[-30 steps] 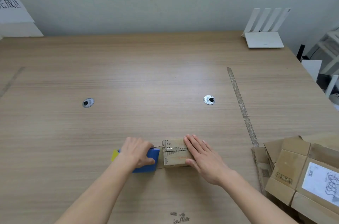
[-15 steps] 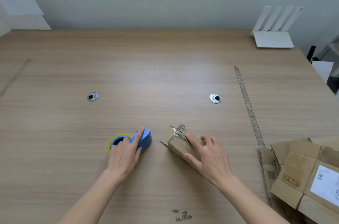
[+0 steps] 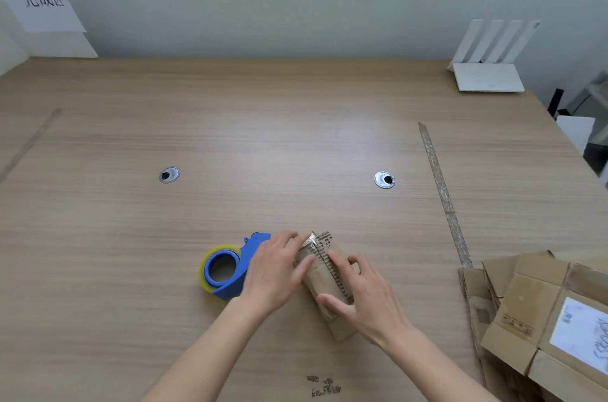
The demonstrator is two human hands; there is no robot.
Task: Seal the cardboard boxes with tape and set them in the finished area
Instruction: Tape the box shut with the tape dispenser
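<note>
The left hand (image 3: 274, 273) has let go of the dispenser (image 3: 230, 270) since half a second ago and come across to the box (image 3: 324, 283), which has turned so its long side now runs away from the person, near the front middle of the desk (image 3: 296, 145). The desk is broad, pale wood-grain laminate with two round metal grommets (image 3: 384, 179). At its right front lie flattened boxes (image 3: 539, 313), creased brown cardboard, one with a white label. The box is small, oblong, scuffed brown card with glossy tape along its top seam. The left hand lies relaxed, fingers straight against the box's left side; the right hand (image 3: 365, 299) holds it, thumb at the near end, fingers laid over the top. The dispenser, smooth blue plastic with a yellow-rimmed roll, sits just left of the box, free.
</note>
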